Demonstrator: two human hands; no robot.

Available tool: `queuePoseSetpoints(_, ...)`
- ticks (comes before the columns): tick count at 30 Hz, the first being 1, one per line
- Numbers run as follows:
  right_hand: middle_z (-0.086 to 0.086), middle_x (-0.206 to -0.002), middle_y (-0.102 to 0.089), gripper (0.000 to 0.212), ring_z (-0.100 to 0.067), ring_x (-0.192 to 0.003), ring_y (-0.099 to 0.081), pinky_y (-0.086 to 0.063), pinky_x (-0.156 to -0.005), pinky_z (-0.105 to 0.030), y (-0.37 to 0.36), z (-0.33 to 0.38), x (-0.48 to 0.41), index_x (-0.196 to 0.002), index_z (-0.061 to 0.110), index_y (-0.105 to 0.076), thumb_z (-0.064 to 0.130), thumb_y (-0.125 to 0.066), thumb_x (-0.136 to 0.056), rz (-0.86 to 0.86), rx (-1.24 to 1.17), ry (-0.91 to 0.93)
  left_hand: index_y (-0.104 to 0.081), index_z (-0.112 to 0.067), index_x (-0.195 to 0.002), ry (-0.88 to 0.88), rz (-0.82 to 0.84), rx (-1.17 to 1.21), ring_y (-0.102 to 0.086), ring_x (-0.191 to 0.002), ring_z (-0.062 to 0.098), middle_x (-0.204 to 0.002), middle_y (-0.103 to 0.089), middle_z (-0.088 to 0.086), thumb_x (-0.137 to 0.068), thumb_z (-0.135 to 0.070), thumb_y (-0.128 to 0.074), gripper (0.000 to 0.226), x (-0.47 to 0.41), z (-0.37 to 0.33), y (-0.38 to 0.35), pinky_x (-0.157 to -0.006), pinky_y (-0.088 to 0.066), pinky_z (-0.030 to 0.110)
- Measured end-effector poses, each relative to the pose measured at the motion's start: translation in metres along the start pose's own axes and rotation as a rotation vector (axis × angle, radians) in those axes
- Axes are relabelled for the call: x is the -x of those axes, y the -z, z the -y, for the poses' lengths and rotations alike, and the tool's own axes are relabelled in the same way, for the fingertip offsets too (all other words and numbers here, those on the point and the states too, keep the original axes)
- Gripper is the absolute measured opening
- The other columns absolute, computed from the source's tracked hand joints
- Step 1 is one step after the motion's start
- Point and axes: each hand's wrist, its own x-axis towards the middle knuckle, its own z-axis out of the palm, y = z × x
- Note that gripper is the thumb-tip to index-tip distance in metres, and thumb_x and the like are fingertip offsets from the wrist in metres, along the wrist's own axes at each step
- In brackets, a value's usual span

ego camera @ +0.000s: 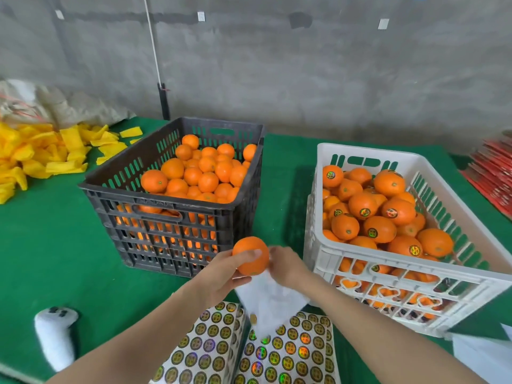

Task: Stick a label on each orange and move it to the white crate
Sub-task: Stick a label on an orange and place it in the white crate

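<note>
My left hand [221, 275] grips an orange [249, 252] in front of me, above the sticker sheets. My right hand [285, 266] is at the orange's right side with its fingertips against the fruit; whether a label is under them is hidden. A black crate [110, 195] at centre left is heaped with unlabelled oranges [199, 173]. The white crate [315, 245] on the right holds several oranges [379, 214], many with round holographic labels. Sheets of round labels [291, 353] lie on the table near me, one partly peeled to bare white backing [271, 297].
Green cloth [55, 245] covers the table. A pile of yellow foam nets [41, 156] lies at far left, red packets [496, 173] at far right. A white controller-like object [55, 336] sits at lower left. White paper [487, 353] lies at lower right.
</note>
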Motion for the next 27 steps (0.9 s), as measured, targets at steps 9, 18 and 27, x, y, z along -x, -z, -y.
queuePoseSetpoints(9,0.002,-0.066,-0.040,0.033,-0.011,-0.058,-0.036,-0.025,-0.052,-0.024,0.114,0.017,0.046,-0.065,0.018,-0.036,0.015,-0.048,-0.095,-0.440,-0.203,0.138,-0.050,-0.024,-0.126,-0.067,0.138,0.110,-0.052,-0.119,0.020,-0.123,-0.062,-0.001,-0.051,-0.051,-0.083,0.086,0.004,-0.010,-0.009,-0.110,-0.025,0.043)
queuePoseSetpoints(18,0.000,-0.114,-0.055,0.033,-0.018,-0.104,-0.050,-0.042,-0.088,-0.037,0.128,-0.008,0.059,-0.119,0.011,-0.053,0.021,-0.062,-0.089,-0.593,-0.122,0.055,-0.054,-0.015,-0.128,-0.194,0.314,0.337,-0.067,-0.101,0.031,-0.115,-0.069,0.015,-0.041,-0.047,-0.092,0.101,0.015,-0.040,-0.032,-0.083,-0.056,0.045)
queuePoseSetpoints(27,-0.007,-0.087,-0.064,0.015,-0.026,-0.089,-0.055,-0.042,-0.082,-0.035,0.088,0.017,0.085,-0.093,0.013,-0.075,0.024,-0.070,-0.083,-0.548,-0.008,0.376,-0.057,-0.009,-0.120,-0.222,0.282,0.358,-0.071,-0.080,0.025,-0.095,-0.073,0.012,-0.072,-0.042,-0.064,0.058,0.023,-0.053,-0.047,-0.065,-0.058,0.034)
